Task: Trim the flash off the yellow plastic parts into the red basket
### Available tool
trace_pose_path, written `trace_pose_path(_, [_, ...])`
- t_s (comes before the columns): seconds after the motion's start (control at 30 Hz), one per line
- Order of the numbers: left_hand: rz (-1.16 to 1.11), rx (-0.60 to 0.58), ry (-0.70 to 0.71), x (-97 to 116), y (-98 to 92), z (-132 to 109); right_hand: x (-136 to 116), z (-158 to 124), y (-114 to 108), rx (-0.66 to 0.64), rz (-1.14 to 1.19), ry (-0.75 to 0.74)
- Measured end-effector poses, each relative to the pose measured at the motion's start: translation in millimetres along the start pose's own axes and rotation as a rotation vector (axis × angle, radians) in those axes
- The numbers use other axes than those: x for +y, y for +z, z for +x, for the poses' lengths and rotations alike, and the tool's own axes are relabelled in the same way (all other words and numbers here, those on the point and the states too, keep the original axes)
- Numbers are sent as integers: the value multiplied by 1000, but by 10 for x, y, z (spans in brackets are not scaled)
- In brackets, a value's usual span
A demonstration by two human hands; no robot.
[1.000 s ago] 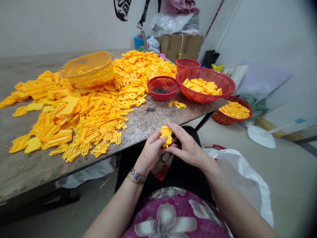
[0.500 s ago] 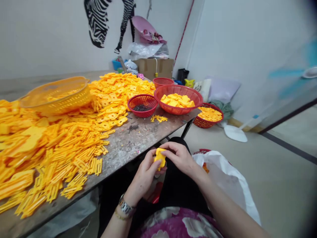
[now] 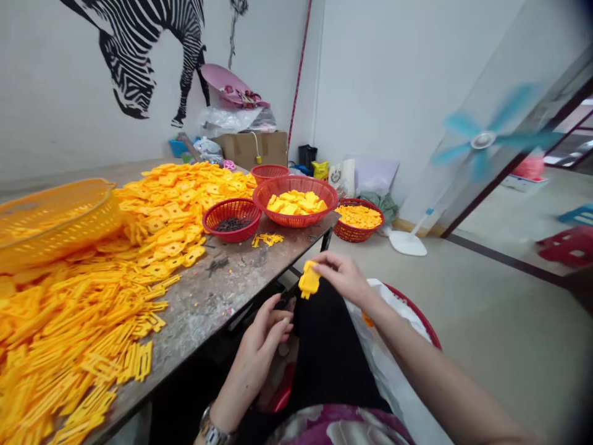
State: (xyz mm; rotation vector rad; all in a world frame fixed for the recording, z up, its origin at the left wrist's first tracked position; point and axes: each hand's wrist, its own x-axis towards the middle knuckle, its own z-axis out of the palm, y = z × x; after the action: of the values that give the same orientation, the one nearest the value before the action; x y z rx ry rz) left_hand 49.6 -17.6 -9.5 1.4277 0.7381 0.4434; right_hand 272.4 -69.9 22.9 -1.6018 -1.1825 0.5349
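Between the thumb and fingers of my right hand (image 3: 340, 275) is a small yellow plastic piece (image 3: 309, 280) with a notched outline and little prongs at its lower end. It is held up over my lap, just past the table's edge. Lower and to the left, my left hand (image 3: 264, 337) is apart from the piece, its fingers loosely curled and nothing visible in them. On the table (image 3: 208, 303) lie a heap of slim yellow frame-like parts (image 3: 92, 321) and a heap of flat yellow plates with holes (image 3: 171, 210).
A yellow basket (image 3: 60, 216) sits on the heap. Red baskets hold dark small parts (image 3: 234, 224) and yellow pieces (image 3: 296, 203); another red basket (image 3: 359, 232) stands on the floor. A white bag (image 3: 398, 321) is beside my right leg. A blue-bladed fan (image 3: 482, 141) stands at right.
My right hand has drawn the yellow piece up and away from my left hand, which has let go of it. The view has turned to the right, bringing the fan into sight.
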Motion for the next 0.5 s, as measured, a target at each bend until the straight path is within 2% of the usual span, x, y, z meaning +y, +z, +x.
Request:
trace_pose_path(0.07, [38,53,23,49,-79,29,-21,317,-195,91,-71,-69])
trace_pose_path(0.23, [259,269,150,193,-367,225,-51,1143,-596,191,-144,-99])
trace_pose_path(0.37, [429,381,223,234,-575,436,73,1676,-736,234,-215,-72])
trace_pose_path(0.5, [410,435,168,197,-663,559,258,2143,-766,262,-270,-30])
